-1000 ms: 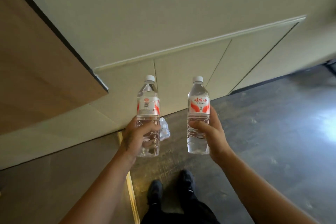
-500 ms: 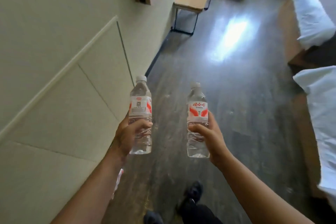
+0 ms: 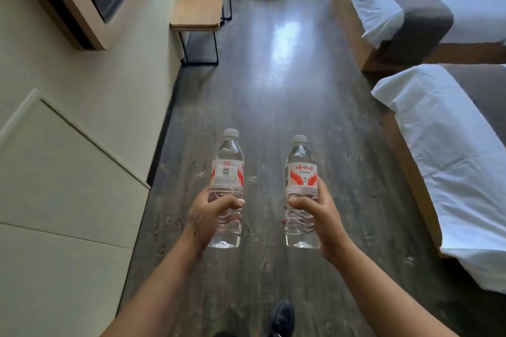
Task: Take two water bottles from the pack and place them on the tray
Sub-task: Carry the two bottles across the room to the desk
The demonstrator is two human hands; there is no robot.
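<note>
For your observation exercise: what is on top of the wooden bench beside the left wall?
The wooden bench shows a bare top with nothing on it. Its far end runs out of clear view near the frame's top, so that part cannot be checked.

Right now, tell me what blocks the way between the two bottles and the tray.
No tray shows here, so I cannot tell. The left hand and right hand hold the bottles over bare floor.

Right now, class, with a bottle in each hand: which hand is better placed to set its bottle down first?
Neither, visibly. The left hand and right hand hold their upright bottles level over the floor; no tray is in view.
</note>
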